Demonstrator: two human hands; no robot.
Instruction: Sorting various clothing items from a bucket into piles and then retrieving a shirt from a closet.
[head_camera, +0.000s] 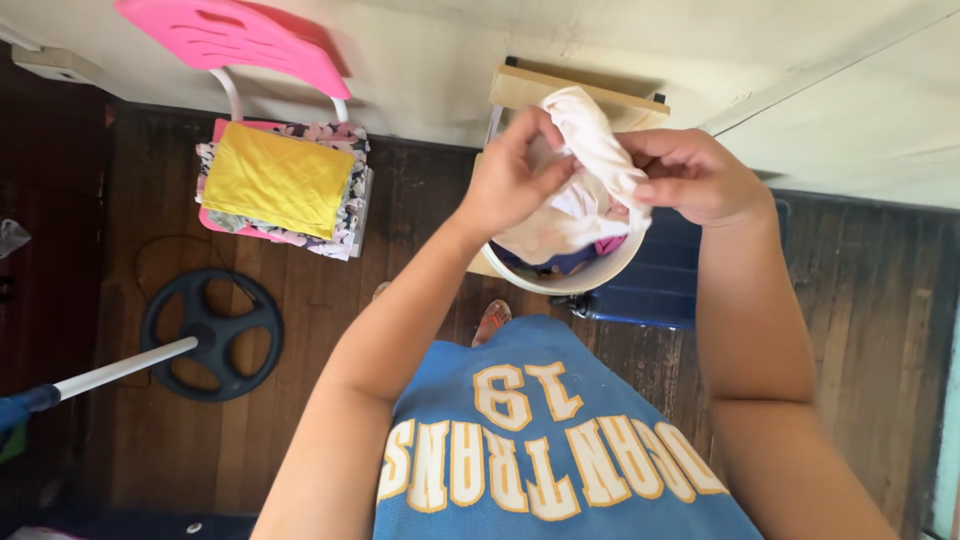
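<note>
Head view, looking straight down. Both hands are raised over a white bucket (590, 282) that stands on the dark plank floor (300, 400) at about 12 o'clock from the torso.

Left hand (515, 180): fingers and thumb pinched together on the white cloth (600, 150), gripping its left side. Right hand (695, 178): fingers curled shut on the same cloth at its right edge. The cloth is bunched and twisted between the two grips, held in the air just above the bucket's mouth.

Orientation: the long axis of the twisted roll runs from about 11 o'clock (upper end, near the wooden stool (575, 95)) down to about 5 o'clock, the lower end by the right hand's thumb. A looser part seems to hang on into the bucket, though where it ends among the clothes there is hard to tell.

In the bucket: pale, pink and dark blue laundry, heaped.

Risks, as judgement:
- The grips are close together and only pinch; if one loosens, the roll would untwist and drop back onto the heap.
- A hanging part could snag other pieces and drag them over the rim.
- The bucket sits at the edge of its support, so a hard pull might tip it.

Surroundings: pink chair (240, 40) at 10 o'clock carrying folded clothes with a yellow cloth (278, 178) on top; black wheel-shaped base (212, 335) at 9 o'clock.
</note>
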